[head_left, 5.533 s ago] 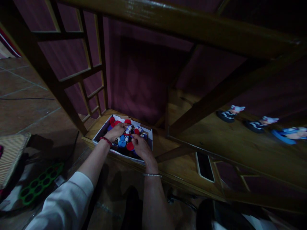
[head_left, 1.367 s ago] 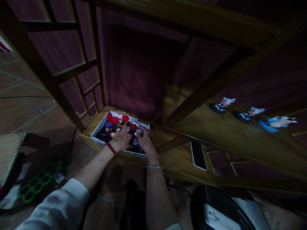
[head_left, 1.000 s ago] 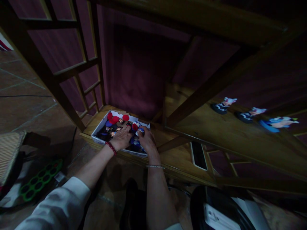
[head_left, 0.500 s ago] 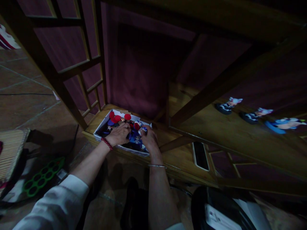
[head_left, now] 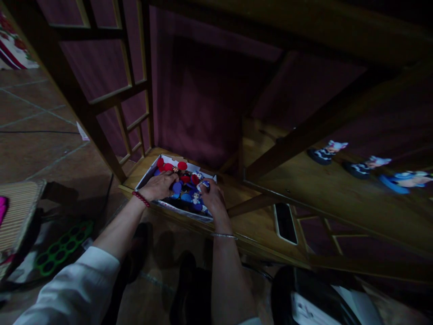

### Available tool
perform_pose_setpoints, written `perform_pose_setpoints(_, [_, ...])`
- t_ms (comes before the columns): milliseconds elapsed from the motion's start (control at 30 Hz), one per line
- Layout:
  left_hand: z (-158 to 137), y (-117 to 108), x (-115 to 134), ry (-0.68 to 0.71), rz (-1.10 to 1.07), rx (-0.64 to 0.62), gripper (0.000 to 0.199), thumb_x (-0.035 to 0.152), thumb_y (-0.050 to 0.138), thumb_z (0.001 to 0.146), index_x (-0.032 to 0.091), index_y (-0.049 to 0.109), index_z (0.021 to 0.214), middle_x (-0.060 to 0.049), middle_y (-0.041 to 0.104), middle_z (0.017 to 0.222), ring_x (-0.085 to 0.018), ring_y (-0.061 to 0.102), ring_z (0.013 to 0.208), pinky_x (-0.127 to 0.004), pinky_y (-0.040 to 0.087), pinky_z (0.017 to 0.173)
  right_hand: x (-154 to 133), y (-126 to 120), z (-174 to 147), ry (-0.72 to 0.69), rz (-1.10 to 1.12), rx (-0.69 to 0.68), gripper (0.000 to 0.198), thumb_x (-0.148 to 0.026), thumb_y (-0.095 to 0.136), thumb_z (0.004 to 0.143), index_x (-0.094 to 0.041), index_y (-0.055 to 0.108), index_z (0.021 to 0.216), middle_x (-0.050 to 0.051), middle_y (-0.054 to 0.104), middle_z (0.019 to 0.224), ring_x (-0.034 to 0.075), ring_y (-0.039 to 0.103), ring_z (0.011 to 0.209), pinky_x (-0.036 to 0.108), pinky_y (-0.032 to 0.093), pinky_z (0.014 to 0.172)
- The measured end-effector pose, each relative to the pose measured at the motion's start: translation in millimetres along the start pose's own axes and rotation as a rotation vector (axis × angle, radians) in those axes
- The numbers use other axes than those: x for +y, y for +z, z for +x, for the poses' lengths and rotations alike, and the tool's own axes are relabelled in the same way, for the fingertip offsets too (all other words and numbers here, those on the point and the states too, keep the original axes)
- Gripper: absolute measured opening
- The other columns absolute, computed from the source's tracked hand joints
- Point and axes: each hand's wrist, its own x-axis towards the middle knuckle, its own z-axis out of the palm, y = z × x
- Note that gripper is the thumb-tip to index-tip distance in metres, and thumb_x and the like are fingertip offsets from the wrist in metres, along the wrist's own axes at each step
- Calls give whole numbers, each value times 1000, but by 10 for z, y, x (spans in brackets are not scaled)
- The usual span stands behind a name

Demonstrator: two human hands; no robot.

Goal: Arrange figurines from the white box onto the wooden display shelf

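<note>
A white cardboard box (head_left: 142, 179) on the wooden ledge holds several small figurines, mostly blue, with some red ones (head_left: 164, 165) towards the back left. Inside its left half is my left hand (head_left: 159, 186), palm down, the fingers stretched over the figurines; their tips are partly hidden. At the right end my right hand (head_left: 214, 195) has its fingers closed on a small blue-and-white figurine (head_left: 204, 184). Other blue figurines (head_left: 186, 197) lie jumbled between the two hands.
Several figurines (head_left: 367, 167) stand on the raised wooden shelf (head_left: 304, 180) at right. A phone (head_left: 285, 223) lies on the ledge (head_left: 250, 221). Wooden lattice (head_left: 118, 97) rises at left. A green rack with round holes (head_left: 64, 248) and a slatted seat (head_left: 22, 216) are at lower left.
My left hand has shifted left within the box, uncovering more blue figurines in the middle. My right hand keeps its figurine in nearly the same place. The view has moved slightly.
</note>
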Motion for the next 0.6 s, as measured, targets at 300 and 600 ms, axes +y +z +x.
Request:
perform_pose_setpoints(300, [-38,-51,-70,-87,16,-30,33,30,54,71,22,48,103,-5,60,98,-19,58,86,-28,43,74,-54,-13,-25,-29,-72,3,29,-28,45,80,-24,55,107,2,64,90,15,59,82,27,43,78])
perform_pose_setpoints(600, [-11,-43,-96,-97,26,11,32,32,57,70,17,53,98,-8,61,97,-20,58,87,-27,43,74,-32,51,0,-50,-87,-40,31,-28,44,80,-22,53,109,3,64,91,15,59,80,27,43,76])
